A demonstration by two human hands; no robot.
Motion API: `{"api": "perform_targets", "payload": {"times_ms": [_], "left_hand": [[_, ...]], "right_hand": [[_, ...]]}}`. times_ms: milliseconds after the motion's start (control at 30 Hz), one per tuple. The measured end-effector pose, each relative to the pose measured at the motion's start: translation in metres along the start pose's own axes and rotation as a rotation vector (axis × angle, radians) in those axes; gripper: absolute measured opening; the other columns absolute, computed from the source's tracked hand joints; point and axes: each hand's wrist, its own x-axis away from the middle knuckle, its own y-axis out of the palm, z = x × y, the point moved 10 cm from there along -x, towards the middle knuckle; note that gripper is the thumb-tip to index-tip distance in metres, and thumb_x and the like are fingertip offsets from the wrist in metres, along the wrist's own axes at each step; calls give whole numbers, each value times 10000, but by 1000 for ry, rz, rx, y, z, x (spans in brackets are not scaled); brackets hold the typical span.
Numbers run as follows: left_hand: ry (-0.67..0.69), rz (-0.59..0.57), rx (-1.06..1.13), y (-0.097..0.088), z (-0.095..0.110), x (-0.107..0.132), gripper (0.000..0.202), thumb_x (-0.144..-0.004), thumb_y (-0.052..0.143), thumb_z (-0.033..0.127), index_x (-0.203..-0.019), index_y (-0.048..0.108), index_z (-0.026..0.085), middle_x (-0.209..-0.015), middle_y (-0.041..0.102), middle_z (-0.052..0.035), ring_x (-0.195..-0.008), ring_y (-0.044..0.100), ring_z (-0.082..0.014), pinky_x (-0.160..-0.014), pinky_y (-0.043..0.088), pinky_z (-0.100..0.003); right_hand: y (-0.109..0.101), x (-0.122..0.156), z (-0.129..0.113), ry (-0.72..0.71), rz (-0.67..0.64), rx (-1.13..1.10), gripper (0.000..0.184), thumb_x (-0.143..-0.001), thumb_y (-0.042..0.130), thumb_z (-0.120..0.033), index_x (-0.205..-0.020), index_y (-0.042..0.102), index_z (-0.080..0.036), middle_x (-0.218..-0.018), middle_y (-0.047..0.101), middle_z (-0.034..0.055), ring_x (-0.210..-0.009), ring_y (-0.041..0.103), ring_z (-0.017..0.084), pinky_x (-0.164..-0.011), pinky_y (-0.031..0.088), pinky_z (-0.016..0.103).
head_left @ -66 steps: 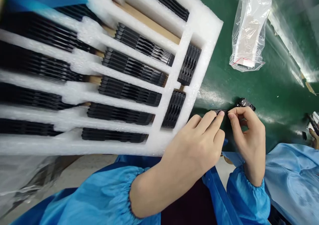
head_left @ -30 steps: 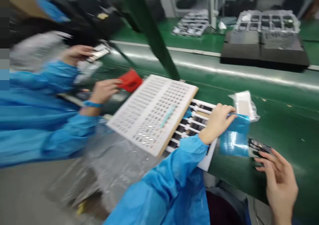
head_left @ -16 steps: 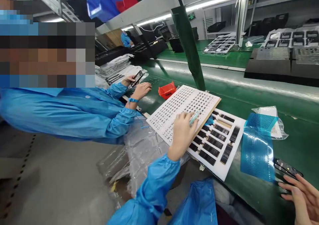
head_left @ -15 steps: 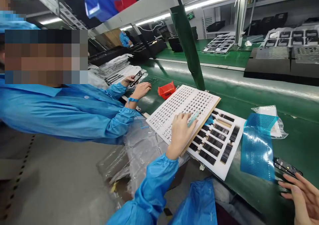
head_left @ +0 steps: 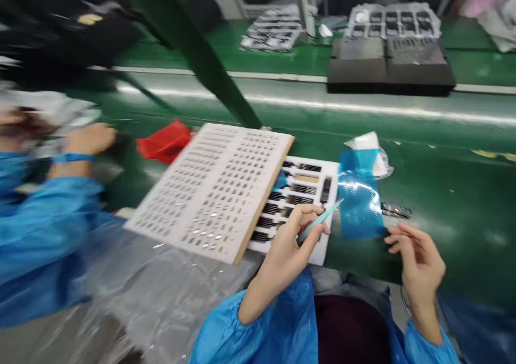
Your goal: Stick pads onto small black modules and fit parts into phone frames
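Left hand: The left hand (head_left: 288, 243) held a slim teal pick (head_left: 320, 221) pinched between thumb and fingers, its tip angled up and to the right, above the lower right of the foam tray.

Right hand: The right hand (head_left: 419, 256) was open, its fingers (head_left: 397, 235) loosely spread and gripping nothing, just beside the lower corner of a blue perforated film (head_left: 358, 202).

Black part: A small black-and-metal part (head_left: 396, 209) lay on the desk, right of the film and just beyond the right hand's fingertips; blur hid its detail.

Risk: Lying loose, the black part could be nudged by a careless sweep of the right hand. The pick's thin tip could catch the film if swung right, and the board could slip if knocked, since it overlapped the tray and overhung the desk's near edge.

Desk: The green desk (head_left: 463, 192) carried a white foam tray (head_left: 332, 165) with rows of black parts, a perforated white board (head_left: 209, 192) with a wooden edge, a clear plastic bag (head_left: 373, 154) and a red bin (head_left: 163, 143).

Room: At the left of the frame, a co-worker's hand (head_left: 91, 138) wore a blue wristband. A dark green post (head_left: 189, 36) slanted across the upper left, and another green desk (head_left: 479, 68) with black pads (head_left: 387, 68) stood at the upper right.
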Motion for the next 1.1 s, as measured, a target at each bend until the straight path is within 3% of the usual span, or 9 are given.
{"api": "perform_targets", "payload": {"times_ms": [67, 133, 200, 333, 600, 1100], "left_hand": [[66, -74, 7, 31, 13, 3, 304, -1144, 523, 276, -1435, 607, 251, -962, 778, -30, -897, 766, -189, -640, 540, -255], [176, -71, -66, 50, 22, 3, 297, -1141, 553, 251, -1415, 667, 256, -977, 768, -28, -885, 747, -183, -679, 550, -268], [299, -46, -132, 64, 30, 3, 226, -1126, 597, 215, -1309, 727, 244, -963, 764, -21, -874, 729, -180, -754, 562, -290], [450, -37, -216, 78, 38, 2, 189, -1111, 624, 176, -1255, 739, 220, -956, 773, -24, -830, 697, -178, -763, 548, -313], [456, -109, -264, 84, 38, -1, 190, -1114, 620, 192, -1207, 781, 229, -943, 811, -30, -795, 677, -183, -741, 523, -340], [425, -123, -234, 84, 36, 0, 196, -1106, 628, 162, -1228, 769, 225, -979, 816, -26, -807, 666, -187, -755, 524, -352]], "right_hand": [[9, 2, 2, 35, -70, -77, 176, -1023, 759, -363, -1109, 803, -217, -961, 832, 75, -704, 772, 200, -571, 633, 308], [12, 3, 4, 63, -91, -141, 136, -1013, 765, -333, -1088, 795, -223, -917, 822, 51, -682, 759, 183, -551, 619, 284], [11, 2, 5, 79, -82, -190, 96, -999, 781, -316, -1026, 780, -224, -862, 803, 31, -664, 747, 172, -530, 600, 266], [12, 2, 2, 90, -89, -242, 79, -1008, 776, -296, -973, 765, -226, -842, 786, 22, -663, 742, 161, -524, 594, 256], [20, 6, 0, 121, -166, -251, 73, -1020, 780, -303, -996, 765, -235, -884, 773, 23, -735, 783, 174, -571, 635, 267], [21, 7, -3, 103, -199, -227, 82, -1024, 777, -303, -984, 757, -234, -880, 768, 15, -729, 772, 171, -648, 657, 303]]}}
